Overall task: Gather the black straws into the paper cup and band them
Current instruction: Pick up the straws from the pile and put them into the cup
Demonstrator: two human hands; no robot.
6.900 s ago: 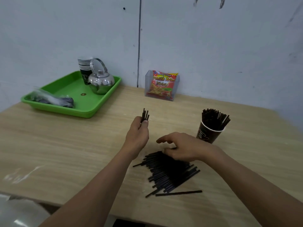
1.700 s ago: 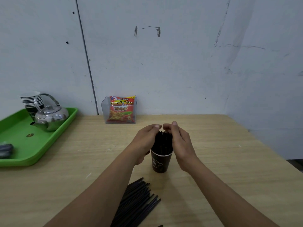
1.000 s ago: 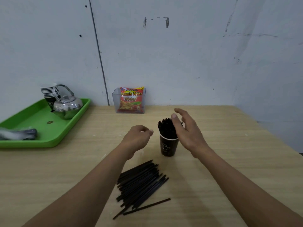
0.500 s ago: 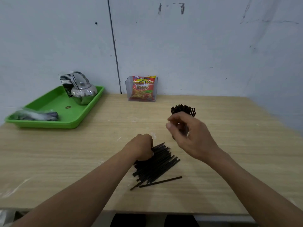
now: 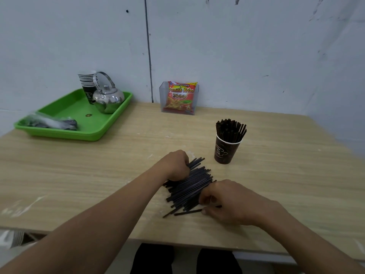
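A pile of black straws (image 5: pixel 189 186) lies on the wooden table (image 5: pixel 98 171) in front of me. My left hand (image 5: pixel 176 165) sits on the pile's far left end, fingers curled round some straws. At the pile's near right end, my right hand (image 5: pixel 227 200) has its fingers curled into the straws. A dark paper cup (image 5: pixel 225 151) stands upright to the right of and beyond the pile, holding a bunch of black straws (image 5: pixel 230 128) that stick out above its rim.
A green tray (image 5: pixel 69 133) at the far left carries a metal kettle (image 5: pixel 107 98), a stack of paper cups (image 5: pixel 87 82) and a plastic-wrapped bundle (image 5: pixel 51 122). A clear box with a snack packet (image 5: pixel 180 97) stands against the wall. The table's front edge runs just below my forearms.
My right hand has come down from in front of the cup to the near end of the pile. My left hand stays on the pile's far end. The view has tilted down.
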